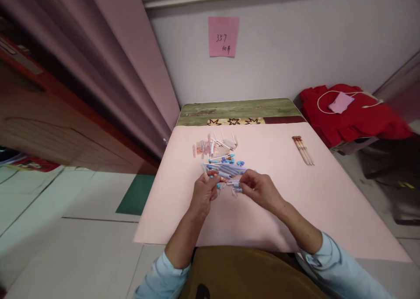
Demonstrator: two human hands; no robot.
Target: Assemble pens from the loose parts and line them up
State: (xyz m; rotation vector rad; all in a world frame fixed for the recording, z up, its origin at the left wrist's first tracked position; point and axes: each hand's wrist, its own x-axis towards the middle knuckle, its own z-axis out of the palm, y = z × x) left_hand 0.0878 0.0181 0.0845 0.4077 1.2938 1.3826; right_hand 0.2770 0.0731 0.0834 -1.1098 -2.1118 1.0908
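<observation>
My left hand (205, 190) is closed in a pinch around a thin white pen tube (206, 173) at the near edge of a heap of pen parts (223, 159). My right hand (259, 188) is pinched shut on a small blue and white pen piece (236, 186) just right of the left hand. The two hands nearly meet over the pale pink table cover (295, 203). The heap holds blue caps, white barrels and clear orange pieces. A few finished pens (303, 150) with brown ends lie side by side to the right.
A green patterned table end (239, 109) shows beyond the pink cover. A pink note (223, 36) hangs on the wall. Red cloth with a white cord (351, 111) lies on a seat at right. A curtain (114, 71) hangs at left over tiled floor.
</observation>
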